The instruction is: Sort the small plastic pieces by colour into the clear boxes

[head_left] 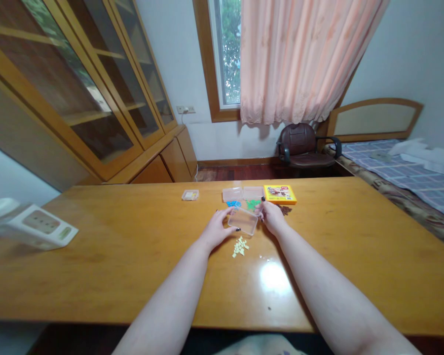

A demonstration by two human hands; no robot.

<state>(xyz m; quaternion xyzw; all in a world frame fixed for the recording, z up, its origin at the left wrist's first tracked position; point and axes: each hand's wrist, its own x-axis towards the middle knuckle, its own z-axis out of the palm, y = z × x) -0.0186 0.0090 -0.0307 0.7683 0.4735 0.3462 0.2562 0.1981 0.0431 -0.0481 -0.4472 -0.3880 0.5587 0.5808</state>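
Observation:
Both my hands hold a small clear plastic box (243, 220) just above the wooden table (133, 256). My left hand (217, 229) grips its left side and my right hand (271, 216) grips its right side, fingers curled on the edges. A small heap of pale yellow pieces (240, 247) lies on the table right below the box. Behind the box sit blue pieces (233, 203) and green pieces (252, 202) next to other clear boxes (242, 193). Dark brown pieces (285, 210) lie by my right hand.
A yellow game box (279, 194) lies at the back right of the pieces. A small clear lid (190, 195) lies further left. A white carton (37, 228) rests at the table's left end. Beyond the table stand a chair (303, 148), a bed (403, 172) and a glass-fronted cabinet (96, 98).

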